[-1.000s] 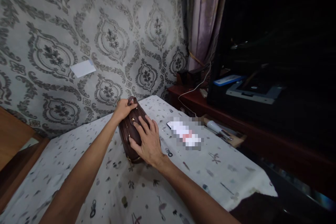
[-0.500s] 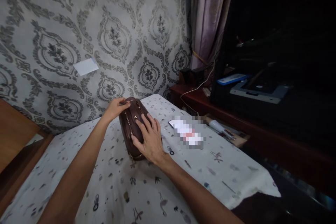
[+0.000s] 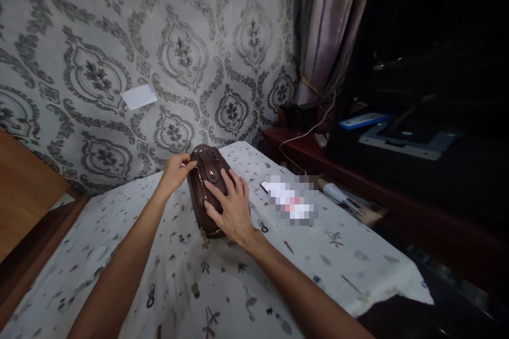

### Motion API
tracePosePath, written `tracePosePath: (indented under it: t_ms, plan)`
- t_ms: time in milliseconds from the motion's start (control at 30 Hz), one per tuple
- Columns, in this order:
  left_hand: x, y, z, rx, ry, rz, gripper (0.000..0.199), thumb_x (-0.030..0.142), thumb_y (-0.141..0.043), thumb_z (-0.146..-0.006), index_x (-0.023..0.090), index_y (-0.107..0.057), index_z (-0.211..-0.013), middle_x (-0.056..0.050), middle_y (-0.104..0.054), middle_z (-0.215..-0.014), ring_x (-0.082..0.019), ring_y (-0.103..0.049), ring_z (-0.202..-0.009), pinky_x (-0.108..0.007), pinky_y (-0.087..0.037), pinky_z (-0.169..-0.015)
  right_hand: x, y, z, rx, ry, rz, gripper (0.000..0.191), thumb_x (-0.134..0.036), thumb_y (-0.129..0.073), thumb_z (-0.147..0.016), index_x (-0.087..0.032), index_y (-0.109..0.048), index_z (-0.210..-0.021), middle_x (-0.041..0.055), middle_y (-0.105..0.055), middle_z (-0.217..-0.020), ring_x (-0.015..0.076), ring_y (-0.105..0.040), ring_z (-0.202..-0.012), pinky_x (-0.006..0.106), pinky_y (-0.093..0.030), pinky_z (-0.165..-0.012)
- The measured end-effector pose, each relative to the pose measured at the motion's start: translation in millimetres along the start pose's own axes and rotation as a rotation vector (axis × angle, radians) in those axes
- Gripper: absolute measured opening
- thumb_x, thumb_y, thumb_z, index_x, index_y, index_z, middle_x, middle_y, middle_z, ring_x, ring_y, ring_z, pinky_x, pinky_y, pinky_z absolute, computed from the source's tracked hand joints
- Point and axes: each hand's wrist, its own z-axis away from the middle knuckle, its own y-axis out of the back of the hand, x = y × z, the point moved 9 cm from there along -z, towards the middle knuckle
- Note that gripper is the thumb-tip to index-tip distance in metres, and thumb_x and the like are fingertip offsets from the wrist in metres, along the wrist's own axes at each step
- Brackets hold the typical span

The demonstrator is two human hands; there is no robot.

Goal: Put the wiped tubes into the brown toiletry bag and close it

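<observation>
Since a second ago, the left hand (image 3: 175, 172) has left the strap at the far end of the brown leather handbag (image 3: 198, 196) and come round to its left edge, while the right hand (image 3: 234, 209) has stayed on top. Seen from the head camera, the handbag lies lengthwise on a white printed tablecloth (image 3: 175, 254), its far end close to the patterned wall (image 3: 183, 53). The left thumb and forefinger are drawn nearly together beside the far end of the left zipper (image 3: 201, 180); whether they grip its pull cannot be told. The right fingers are spread wide and pressed flat over the near half, just short of the metal clasp (image 3: 211, 173), pinching nothing.

To the right, a strip of cloth separates the handbag from a smartphone (image 3: 292, 202), its screen pixelated. Broad cloth stretches left of the handbag and toward the wearer, passing under both forearms. The cloth's right edge runs beside a white-handled implement (image 3: 336, 192) and the dark red stand (image 3: 274, 140), then ends in a drooping corner (image 3: 417, 283) nearer the wearer.
</observation>
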Motion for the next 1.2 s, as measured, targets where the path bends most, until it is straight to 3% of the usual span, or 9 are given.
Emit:
tracePosePath:
  t_ms: [400, 500, 600, 700, 800, 967, 1200]
  plan:
    - [-3, -4.3, 4, -0.004, 0.004, 0.136, 0.025, 0.042, -0.059, -0.077, 0.018, -0.060, -0.070, 0.002, -0.058, -0.068, -0.017, -0.053, -0.069, -0.029, -0.041, -0.070, -5, -1, 2, -0.010, 0.035, 0.001, 0.040, -0.024, -0.058, -0.093, -0.031, -0.065, -0.132, 0.0131, -0.040, -0.156, 0.0364, -0.030, -0.148, 0.063, -0.030, -0.115]
    - [-3, -9.2, 15, 0.006, 0.017, 0.221, 0.025, 0.042, -0.060, -0.078, 0.018, -0.065, -0.081, -0.002, -0.066, -0.084, -0.021, -0.060, -0.084, -0.031, -0.046, -0.077, -4, 0, 2, -0.004, 0.029, 0.010, 0.041, -0.024, -0.058, -0.093, -0.032, -0.065, -0.132, 0.0113, -0.040, -0.157, 0.0344, -0.030, -0.148, 0.061, -0.030, -0.116]
    - [-3, -14.3, 34, -0.026, 0.044, 0.272, 0.035, 0.042, -0.065, -0.078, 0.020, -0.069, -0.105, -0.007, -0.066, -0.115, -0.026, -0.061, -0.108, -0.035, -0.049, -0.088, -4, 0, 2, -0.016, 0.027, 0.021, 0.041, -0.025, -0.057, -0.094, -0.032, -0.064, -0.134, 0.0107, -0.040, -0.157, 0.0341, -0.030, -0.148, 0.060, -0.031, -0.117]
    - [-3, -17.9, 52, -0.083, 0.048, 0.300, 0.049, 0.041, -0.067, -0.080, 0.027, -0.063, -0.127, -0.008, -0.056, -0.139, -0.029, -0.052, -0.130, -0.038, -0.046, -0.101, -4, -1, 2, -0.016, 0.031, 0.022, 0.041, -0.026, -0.055, -0.095, -0.031, -0.063, -0.135, 0.0124, -0.040, -0.156, 0.0348, -0.029, -0.149, 0.061, -0.030, -0.116]
    - [-5, -19.5, 59, -0.123, 0.044, 0.334, 0.054, 0.039, -0.067, -0.082, 0.030, -0.058, -0.134, -0.007, -0.050, -0.148, -0.030, -0.043, -0.141, -0.041, -0.040, -0.112, -4, -1, 3, -0.007, 0.038, 0.026, 0.041, -0.026, -0.053, -0.096, -0.031, -0.062, -0.136, 0.0119, -0.039, -0.157, 0.0345, -0.029, -0.149, 0.060, -0.030, -0.117]
    - [-9, -23.7, 58, -0.195, 0.067, 0.444, 0.060, 0.035, -0.069, -0.080, 0.027, -0.056, -0.138, -0.008, -0.048, -0.153, -0.033, -0.039, -0.145, -0.049, -0.032, -0.119, -4, -2, 3, -0.019, 0.046, 0.013, 0.042, -0.025, -0.052, -0.096, -0.031, -0.061, -0.137, 0.0122, -0.037, -0.158, 0.0352, -0.029, -0.148, 0.061, -0.030, -0.116]
    - [-7, -23.6, 58, -0.245, 0.070, 0.474, 0.064, 0.036, -0.071, -0.080, 0.028, -0.055, -0.141, -0.007, -0.044, -0.158, -0.032, -0.037, -0.147, -0.046, -0.030, -0.121, -3, -2, 3, -0.023, 0.041, 0.016, 0.042, -0.025, -0.054, -0.096, -0.031, -0.062, -0.136, 0.0112, -0.038, -0.158, 0.0347, -0.029, -0.148, 0.058, -0.029, -0.117]
